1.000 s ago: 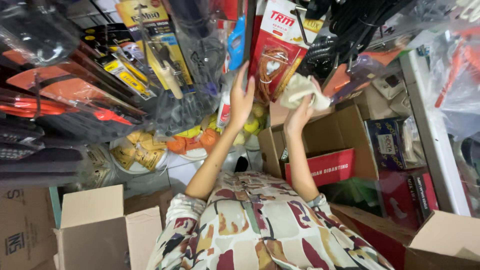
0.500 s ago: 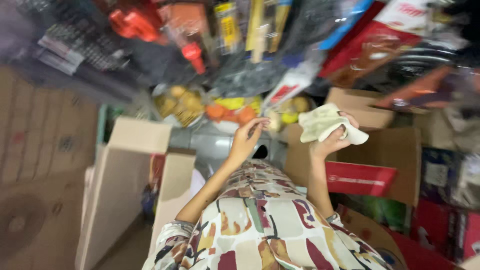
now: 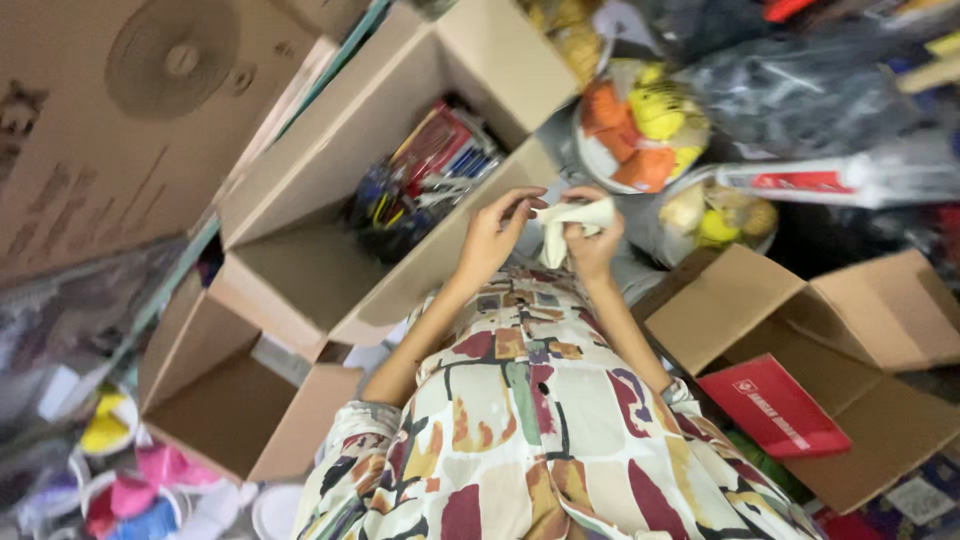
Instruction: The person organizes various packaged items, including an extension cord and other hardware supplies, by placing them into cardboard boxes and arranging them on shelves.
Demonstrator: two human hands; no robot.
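Wearer as I see it: short-sleeved patterned shirt (image 3: pixel 540 430), bare forearms.
Cream base, abstract blocks in maroon, mustard, orange, grey-green, thin dark outlines; sleeve hems sit near the elbows.
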